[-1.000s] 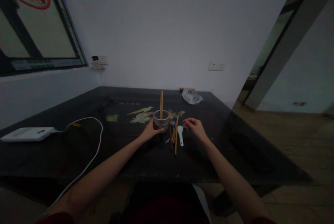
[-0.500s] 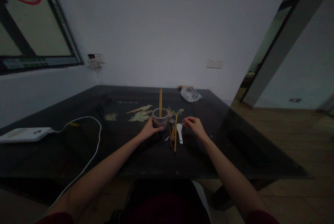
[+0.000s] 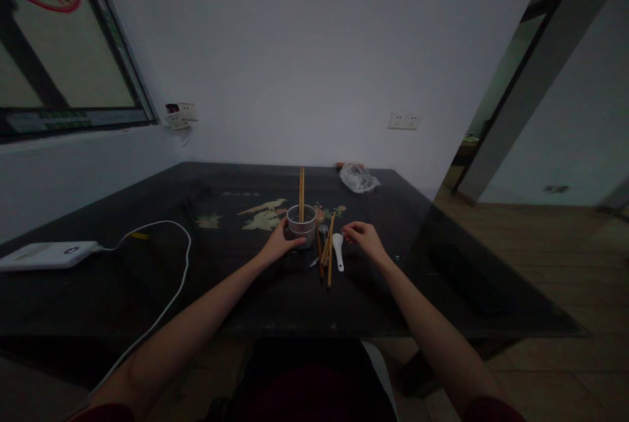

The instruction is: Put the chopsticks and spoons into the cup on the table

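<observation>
My left hand (image 3: pixel 278 244) is wrapped round a clear plastic cup (image 3: pixel 301 226) that stands on the dark table (image 3: pixel 236 278). A pair of wooden chopsticks (image 3: pixel 301 193) stands upright in the cup. Just right of the cup lie more chopsticks (image 3: pixel 329 253), a white ceramic spoon (image 3: pixel 339 249) and a metal spoon (image 3: pixel 322 232). My right hand (image 3: pixel 362 238) hovers right of the white spoon with its fingers curled in a pinch; nothing shows between them.
A white device (image 3: pixel 46 254) with a white cable (image 3: pixel 167 297) lies at the table's left. A crumpled clear plastic bag (image 3: pixel 359 179) sits at the far edge. Wall sockets (image 3: pixel 403 121) are behind. A doorway opens at the right.
Almost nothing: both hands keep their places, the left on the cup, the right beside the white spoon. The view has shifted slightly.
</observation>
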`<state>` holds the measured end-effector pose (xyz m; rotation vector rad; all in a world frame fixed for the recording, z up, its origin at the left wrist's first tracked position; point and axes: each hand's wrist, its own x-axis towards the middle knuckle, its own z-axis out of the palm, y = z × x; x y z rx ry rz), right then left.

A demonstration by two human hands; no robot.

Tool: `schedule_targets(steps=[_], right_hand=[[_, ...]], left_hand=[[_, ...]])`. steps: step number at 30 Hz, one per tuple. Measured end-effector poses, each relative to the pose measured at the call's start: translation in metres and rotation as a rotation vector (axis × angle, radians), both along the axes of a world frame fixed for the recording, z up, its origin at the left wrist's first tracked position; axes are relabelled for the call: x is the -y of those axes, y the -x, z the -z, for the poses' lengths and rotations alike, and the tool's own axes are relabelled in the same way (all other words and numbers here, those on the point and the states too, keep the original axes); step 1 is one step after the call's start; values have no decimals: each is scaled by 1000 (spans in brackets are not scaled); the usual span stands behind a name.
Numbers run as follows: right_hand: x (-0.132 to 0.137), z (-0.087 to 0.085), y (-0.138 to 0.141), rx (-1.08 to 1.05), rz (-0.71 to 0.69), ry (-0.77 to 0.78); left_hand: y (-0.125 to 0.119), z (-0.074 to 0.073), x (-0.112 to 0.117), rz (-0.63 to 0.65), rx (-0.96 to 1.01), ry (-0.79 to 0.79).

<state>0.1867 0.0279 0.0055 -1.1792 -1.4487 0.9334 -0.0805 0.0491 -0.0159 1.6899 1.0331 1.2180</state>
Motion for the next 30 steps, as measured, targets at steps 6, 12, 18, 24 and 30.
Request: schedule_targets(steps=[6,12,18,24,30], right_hand=[[0,1,1,0,-6,-7],[-1,2,2,10,-11,-21],[1,1,4,48,-16,-25],[3,0,6,74,-25,-46],[7,-3,8,78,-40,-65]], left_hand=[[12,-9,-4,-118,92,-104],[28,-35,5,-357,120,-337],[26,-62,45,-236,-223,-501],[-21,-69,77,309,-792,-302],[-49,-62,71,10,-1163,-198]])
